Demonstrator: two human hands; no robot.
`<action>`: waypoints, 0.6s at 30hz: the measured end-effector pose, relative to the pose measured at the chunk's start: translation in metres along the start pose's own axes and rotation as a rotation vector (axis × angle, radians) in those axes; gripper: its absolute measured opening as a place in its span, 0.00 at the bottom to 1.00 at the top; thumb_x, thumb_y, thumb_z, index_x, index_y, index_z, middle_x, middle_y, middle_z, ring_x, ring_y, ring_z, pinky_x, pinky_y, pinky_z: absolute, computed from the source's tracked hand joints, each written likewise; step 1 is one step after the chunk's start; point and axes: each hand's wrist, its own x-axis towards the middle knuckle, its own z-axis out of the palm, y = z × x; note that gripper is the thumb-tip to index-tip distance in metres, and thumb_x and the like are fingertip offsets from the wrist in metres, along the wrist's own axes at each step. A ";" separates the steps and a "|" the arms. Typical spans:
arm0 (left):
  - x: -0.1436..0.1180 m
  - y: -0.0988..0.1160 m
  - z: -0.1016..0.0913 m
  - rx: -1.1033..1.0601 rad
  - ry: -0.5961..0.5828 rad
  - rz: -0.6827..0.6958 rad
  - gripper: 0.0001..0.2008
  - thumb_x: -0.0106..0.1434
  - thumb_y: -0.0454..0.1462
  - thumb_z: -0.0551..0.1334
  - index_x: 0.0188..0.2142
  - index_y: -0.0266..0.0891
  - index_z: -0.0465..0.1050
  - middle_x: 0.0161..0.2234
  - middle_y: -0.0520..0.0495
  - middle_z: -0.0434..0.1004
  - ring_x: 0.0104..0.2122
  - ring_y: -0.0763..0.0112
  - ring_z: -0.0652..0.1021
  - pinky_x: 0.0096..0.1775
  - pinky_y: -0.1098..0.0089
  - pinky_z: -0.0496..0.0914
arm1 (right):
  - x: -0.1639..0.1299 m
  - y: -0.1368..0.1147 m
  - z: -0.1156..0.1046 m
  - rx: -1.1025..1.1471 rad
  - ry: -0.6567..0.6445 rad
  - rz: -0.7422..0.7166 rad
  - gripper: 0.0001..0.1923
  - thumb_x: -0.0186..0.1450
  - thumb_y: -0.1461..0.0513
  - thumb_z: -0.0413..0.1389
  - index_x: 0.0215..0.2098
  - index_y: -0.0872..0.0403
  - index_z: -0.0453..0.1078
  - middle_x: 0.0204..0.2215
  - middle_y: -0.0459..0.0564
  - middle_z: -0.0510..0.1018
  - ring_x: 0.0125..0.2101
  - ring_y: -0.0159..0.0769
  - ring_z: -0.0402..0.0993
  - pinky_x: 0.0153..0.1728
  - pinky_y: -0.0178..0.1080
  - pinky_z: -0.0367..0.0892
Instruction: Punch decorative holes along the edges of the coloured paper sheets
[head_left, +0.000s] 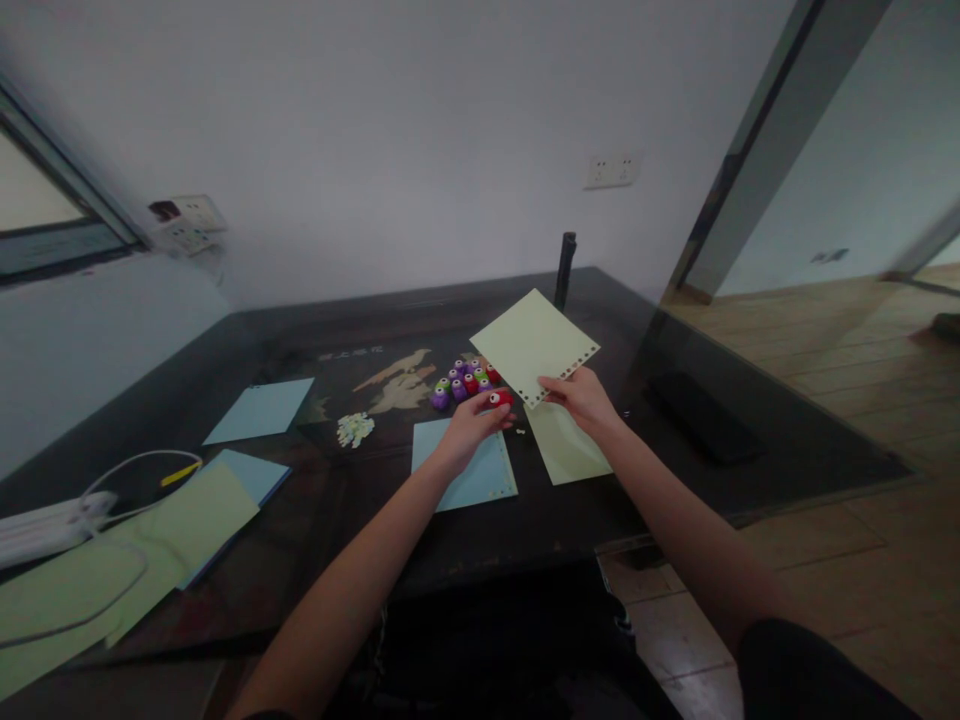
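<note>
1. The right hand (581, 397) holds a pale green sheet (534, 346) by its near corner, lifted off the dark worktop (525, 520) and tilted up toward the wall; the grip is pinched shut on the paper.
2. That green sheet has a row of small punched holes along its right-hand edge, which runs down to the fingers.
3. The left hand (469, 425) holds a small red punch (500, 398) just beside the sheet's lower corner; its grip is narrow, closed around the punch.
4. The punch seems to touch the sheet's edge, though the view is too dim and small to be sure.
5. Just behind the red punch, on the worktop, sits a cluster of small punches (461, 382) in purple, green and red.
6. Under the left hand lies a blue sheet (472, 470), flat on the worktop; a second green sheet (566, 445) lies beside it, below the right hand.
7. To the left of the punch cluster is a little heap of punched paper bits (354, 429).
8. Farther left of the red punch lie another blue sheet (260, 410) and a stack of green and blue papers (195, 520), with a white power strip (45, 525) and its cable at the worktop's left end.
</note>
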 end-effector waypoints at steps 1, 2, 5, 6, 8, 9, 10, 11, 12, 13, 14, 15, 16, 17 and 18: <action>0.000 0.000 -0.002 -0.026 0.003 -0.011 0.16 0.55 0.39 0.68 0.41 0.33 0.74 0.37 0.44 0.76 0.33 0.71 0.77 0.40 0.68 0.72 | 0.000 0.001 0.001 -0.010 0.012 -0.003 0.18 0.44 0.61 0.66 0.33 0.57 0.71 0.32 0.53 0.80 0.26 0.36 0.75 0.24 0.35 0.70; 0.000 0.000 -0.003 -0.049 0.007 -0.020 0.15 0.57 0.40 0.66 0.41 0.33 0.74 0.37 0.43 0.76 0.33 0.71 0.78 0.40 0.67 0.72 | -0.001 0.002 0.002 -0.021 0.026 -0.008 0.18 0.44 0.61 0.66 0.33 0.57 0.71 0.32 0.53 0.80 0.26 0.36 0.74 0.23 0.35 0.70; 0.001 -0.001 -0.004 -0.099 0.033 -0.021 0.14 0.60 0.40 0.63 0.42 0.33 0.73 0.37 0.43 0.77 0.33 0.71 0.78 0.42 0.64 0.73 | -0.001 0.005 0.004 -0.056 0.057 -0.035 0.18 0.44 0.61 0.66 0.32 0.58 0.72 0.32 0.53 0.80 0.25 0.35 0.74 0.23 0.35 0.70; 0.001 -0.001 -0.005 -0.107 0.032 -0.025 0.14 0.60 0.40 0.64 0.43 0.34 0.73 0.37 0.43 0.77 0.33 0.70 0.79 0.43 0.64 0.72 | -0.002 0.006 0.005 -0.069 0.060 -0.046 0.18 0.44 0.61 0.66 0.32 0.59 0.72 0.31 0.53 0.80 0.25 0.35 0.74 0.23 0.35 0.71; 0.001 -0.001 -0.005 -0.109 0.013 -0.042 0.14 0.59 0.38 0.65 0.44 0.33 0.72 0.39 0.41 0.77 0.34 0.69 0.79 0.45 0.63 0.72 | -0.003 0.006 0.006 -0.096 0.063 -0.066 0.18 0.44 0.60 0.66 0.32 0.59 0.73 0.30 0.53 0.80 0.25 0.35 0.74 0.24 0.36 0.71; 0.000 -0.001 -0.005 -0.100 0.000 -0.050 0.15 0.58 0.37 0.66 0.44 0.33 0.72 0.40 0.40 0.77 0.35 0.68 0.79 0.45 0.63 0.72 | -0.003 0.005 0.006 -0.112 0.064 -0.074 0.17 0.44 0.60 0.66 0.31 0.59 0.73 0.30 0.54 0.80 0.24 0.35 0.74 0.24 0.36 0.71; 0.000 -0.001 -0.006 -0.088 -0.009 -0.053 0.16 0.57 0.37 0.67 0.44 0.33 0.72 0.41 0.39 0.77 0.36 0.68 0.79 0.46 0.62 0.72 | -0.004 0.005 0.007 -0.130 0.062 -0.084 0.17 0.44 0.59 0.66 0.31 0.60 0.73 0.29 0.54 0.80 0.24 0.36 0.74 0.24 0.36 0.71; 0.000 -0.001 -0.006 -0.073 -0.010 -0.052 0.17 0.56 0.36 0.67 0.44 0.32 0.72 0.42 0.38 0.77 0.36 0.67 0.79 0.46 0.62 0.72 | -0.005 0.004 0.007 -0.150 0.060 -0.096 0.17 0.45 0.59 0.65 0.30 0.60 0.73 0.28 0.54 0.80 0.23 0.36 0.74 0.24 0.37 0.71; 0.000 -0.001 -0.006 -0.058 -0.007 -0.048 0.17 0.55 0.36 0.68 0.44 0.32 0.73 0.42 0.38 0.77 0.36 0.67 0.79 0.45 0.62 0.72 | -0.005 0.003 0.007 -0.172 0.060 -0.110 0.16 0.45 0.58 0.65 0.29 0.60 0.73 0.27 0.54 0.80 0.23 0.36 0.74 0.24 0.37 0.71; -0.001 -0.001 -0.006 -0.045 0.000 -0.044 0.17 0.55 0.36 0.68 0.43 0.32 0.73 0.41 0.38 0.77 0.36 0.67 0.79 0.45 0.62 0.72 | -0.006 0.002 0.007 -0.197 0.059 -0.125 0.16 0.45 0.58 0.65 0.29 0.60 0.73 0.26 0.54 0.80 0.22 0.36 0.74 0.24 0.37 0.70; -0.001 -0.001 -0.006 -0.035 0.009 -0.041 0.17 0.54 0.36 0.69 0.42 0.31 0.73 0.41 0.38 0.77 0.36 0.67 0.79 0.45 0.62 0.72 | -0.006 0.001 0.007 -0.226 0.058 -0.139 0.15 0.46 0.57 0.65 0.28 0.60 0.73 0.25 0.54 0.80 0.21 0.36 0.73 0.24 0.37 0.70; -0.001 -0.001 -0.006 -0.030 0.017 -0.037 0.17 0.53 0.36 0.69 0.42 0.31 0.73 0.40 0.39 0.77 0.36 0.67 0.79 0.45 0.62 0.72 | -0.007 0.000 0.008 -0.262 0.056 -0.152 0.15 0.46 0.57 0.64 0.27 0.60 0.73 0.24 0.53 0.79 0.21 0.36 0.73 0.24 0.37 0.70; -0.001 -0.001 -0.006 -0.027 0.023 -0.033 0.17 0.53 0.36 0.70 0.41 0.31 0.72 0.40 0.39 0.77 0.36 0.67 0.79 0.45 0.62 0.72 | -0.007 -0.001 0.008 -0.301 0.053 -0.166 0.14 0.47 0.57 0.64 0.26 0.60 0.73 0.23 0.53 0.79 0.20 0.37 0.73 0.23 0.37 0.69; -0.001 -0.001 -0.006 -0.027 0.026 -0.027 0.18 0.52 0.36 0.70 0.41 0.31 0.72 0.40 0.39 0.77 0.36 0.66 0.79 0.45 0.62 0.72 | -0.008 -0.002 0.008 -0.340 0.049 -0.179 0.14 0.47 0.56 0.64 0.25 0.60 0.73 0.22 0.53 0.79 0.20 0.37 0.74 0.23 0.37 0.69; -0.001 -0.001 -0.005 -0.026 0.026 -0.019 0.18 0.51 0.36 0.70 0.40 0.32 0.72 0.40 0.40 0.77 0.37 0.66 0.79 0.44 0.62 0.72 | -0.009 -0.003 0.008 -0.377 0.046 -0.193 0.14 0.48 0.56 0.63 0.24 0.60 0.73 0.22 0.53 0.79 0.20 0.38 0.74 0.23 0.37 0.69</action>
